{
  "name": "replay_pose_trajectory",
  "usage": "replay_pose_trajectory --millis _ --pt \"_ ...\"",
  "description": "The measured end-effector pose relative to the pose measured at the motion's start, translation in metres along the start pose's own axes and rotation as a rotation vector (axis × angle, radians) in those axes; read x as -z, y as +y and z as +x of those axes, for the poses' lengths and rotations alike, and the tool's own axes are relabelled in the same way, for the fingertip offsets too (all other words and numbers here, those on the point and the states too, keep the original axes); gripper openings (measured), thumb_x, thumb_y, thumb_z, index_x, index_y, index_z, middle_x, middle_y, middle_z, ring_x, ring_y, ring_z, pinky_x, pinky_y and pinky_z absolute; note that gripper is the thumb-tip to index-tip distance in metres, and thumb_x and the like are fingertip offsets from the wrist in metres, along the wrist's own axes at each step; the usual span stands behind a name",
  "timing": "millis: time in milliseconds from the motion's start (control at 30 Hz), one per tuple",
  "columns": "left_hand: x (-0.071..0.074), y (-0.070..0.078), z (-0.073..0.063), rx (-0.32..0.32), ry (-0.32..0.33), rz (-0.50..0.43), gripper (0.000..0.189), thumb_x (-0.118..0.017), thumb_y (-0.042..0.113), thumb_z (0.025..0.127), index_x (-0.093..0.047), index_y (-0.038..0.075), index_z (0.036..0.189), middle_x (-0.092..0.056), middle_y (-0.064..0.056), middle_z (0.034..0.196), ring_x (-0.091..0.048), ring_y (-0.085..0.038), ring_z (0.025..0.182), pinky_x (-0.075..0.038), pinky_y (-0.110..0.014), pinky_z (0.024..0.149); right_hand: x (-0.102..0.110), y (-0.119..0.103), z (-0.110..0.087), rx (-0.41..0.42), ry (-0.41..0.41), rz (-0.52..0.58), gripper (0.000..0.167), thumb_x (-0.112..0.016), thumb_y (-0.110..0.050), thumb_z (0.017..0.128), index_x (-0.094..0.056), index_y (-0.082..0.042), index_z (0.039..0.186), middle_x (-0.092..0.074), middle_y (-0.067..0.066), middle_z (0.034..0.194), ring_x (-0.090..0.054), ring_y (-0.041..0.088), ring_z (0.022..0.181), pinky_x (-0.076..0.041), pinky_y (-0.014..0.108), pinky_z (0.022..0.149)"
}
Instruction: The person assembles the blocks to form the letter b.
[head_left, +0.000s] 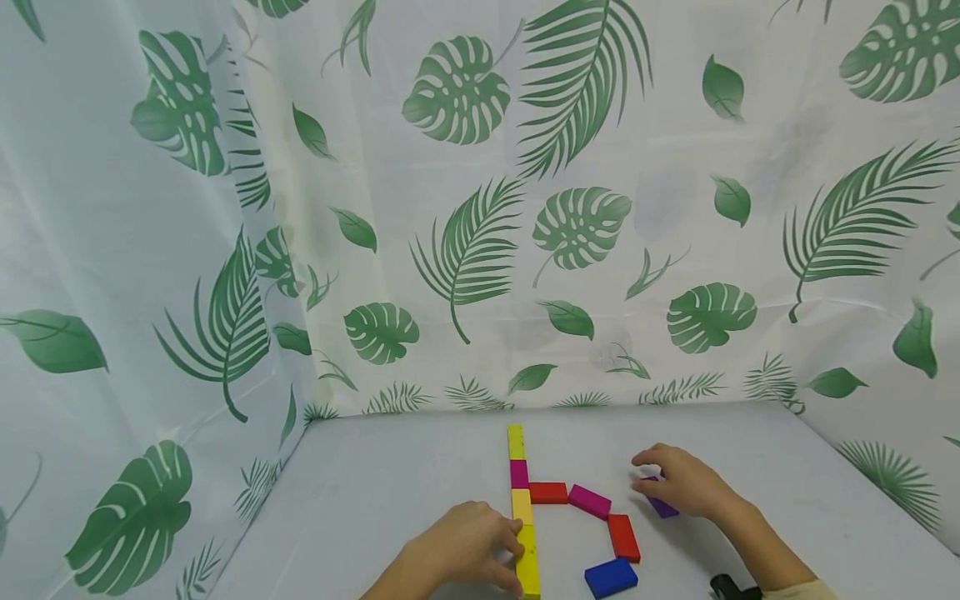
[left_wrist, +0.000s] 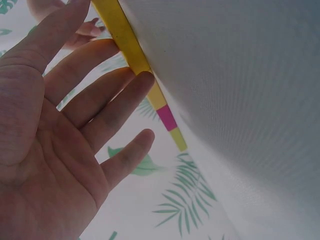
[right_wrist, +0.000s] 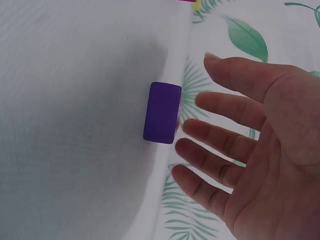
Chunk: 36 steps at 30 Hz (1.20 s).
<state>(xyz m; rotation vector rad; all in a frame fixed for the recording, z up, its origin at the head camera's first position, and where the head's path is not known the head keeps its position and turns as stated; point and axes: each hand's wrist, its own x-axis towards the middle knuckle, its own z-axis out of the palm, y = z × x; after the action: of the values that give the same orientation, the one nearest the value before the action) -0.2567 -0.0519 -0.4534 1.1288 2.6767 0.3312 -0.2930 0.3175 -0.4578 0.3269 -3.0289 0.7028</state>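
My left hand (head_left: pixel 467 543) is at the near end of an upright row of domino-like blocks, its fairly straight fingertips touching the left side of the near yellow block (head_left: pixel 528 560). The left wrist view shows the long yellow block (left_wrist: pixel 126 37) along those fingertips. Beyond it lie a lighter yellow block (head_left: pixel 522 507), a magenta block (head_left: pixel 519 474) and another yellow block (head_left: pixel 516 442). My right hand (head_left: pixel 688 483) hovers around a purple block (head_left: pixel 664 507), fingers spread and loosely bent. In the right wrist view a gap shows between the thumb and the purple block (right_wrist: pixel 163 112).
From the row a curve bends rightward: a red block (head_left: pixel 549 493), a magenta block (head_left: pixel 590 502), a second red block (head_left: pixel 624 537) and a blue block (head_left: pixel 611 577). All lie on a white table (head_left: pixel 405 467). A leaf-print curtain (head_left: pixel 480 250) encloses the back and sides.
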Motion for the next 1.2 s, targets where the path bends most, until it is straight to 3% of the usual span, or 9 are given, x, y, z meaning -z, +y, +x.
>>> replay_pose_trajectory --millis 267,867,1200 --pt "-0.0002 -0.0003 0.0005 -0.015 0.006 0.012 0.035 -0.089 0.051 0.078 -0.082 0.037 0.11 -0.071 0.016 0.13 -0.065 0.004 0.112 -0.05 -0.018 0.088 -0.0014 0.0027 0.0008 -0.049 -0.025 -0.024 0.04 -0.083 -0.033 0.088 -0.075 -0.009 0.119 -0.074 0.008 0.113 -0.068 0.03 0.104 -0.058 0.056 0.088" --pt "0.0005 0.0 0.0002 -0.007 0.008 0.017 0.037 -0.089 0.052 0.077 -0.082 0.037 0.11 -0.071 0.016 0.13 -0.065 0.004 0.111 -0.05 -0.018 0.087 0.0012 0.0027 0.0001 -0.073 -0.075 -0.019 0.039 -0.089 -0.027 0.081 -0.077 -0.008 0.113 -0.069 0.004 0.099 -0.063 0.021 0.094 -0.061 0.048 0.083" --pt "-0.0012 -0.0008 0.0008 -0.012 0.006 0.023 0.037 -0.088 0.053 0.078 -0.081 0.038 0.111 -0.071 0.017 0.13 -0.065 0.004 0.11 -0.049 -0.018 0.087 0.0005 0.0009 -0.0025 -0.061 -0.105 -0.028 0.039 -0.089 -0.026 0.081 -0.078 -0.007 0.114 -0.069 0.003 0.1 -0.061 0.02 0.093 -0.059 0.05 0.084"
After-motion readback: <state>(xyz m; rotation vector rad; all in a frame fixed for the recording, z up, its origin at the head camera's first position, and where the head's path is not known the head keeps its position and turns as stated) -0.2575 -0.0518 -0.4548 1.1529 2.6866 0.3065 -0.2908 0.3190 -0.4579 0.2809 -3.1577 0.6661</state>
